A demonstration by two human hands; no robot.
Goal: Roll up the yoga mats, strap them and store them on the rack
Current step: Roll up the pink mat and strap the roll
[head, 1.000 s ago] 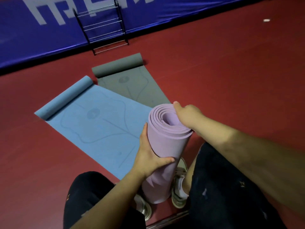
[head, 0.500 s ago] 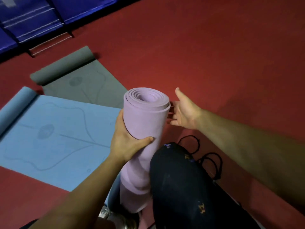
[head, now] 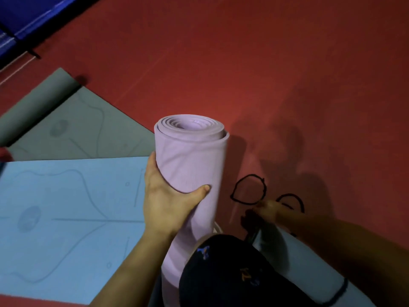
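While the left hand (head: pixel 164 203) clamps the purple mat (head: pixel 191 169) upright by the knee so the roll stays tight, the right hand (head: pixel 269 210) reaches down, fingers pinching a black strap (head: pixel 247 189) on the floor (head: pixel 287 74).

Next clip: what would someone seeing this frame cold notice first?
The rolled lilac mat stands upright at centre, gripped round its middle by the left hand. Right of it, the right hand reaches down to black strap loops lying on the red floor. On the left, a blue mat and a grey mat lie mostly unrolled.
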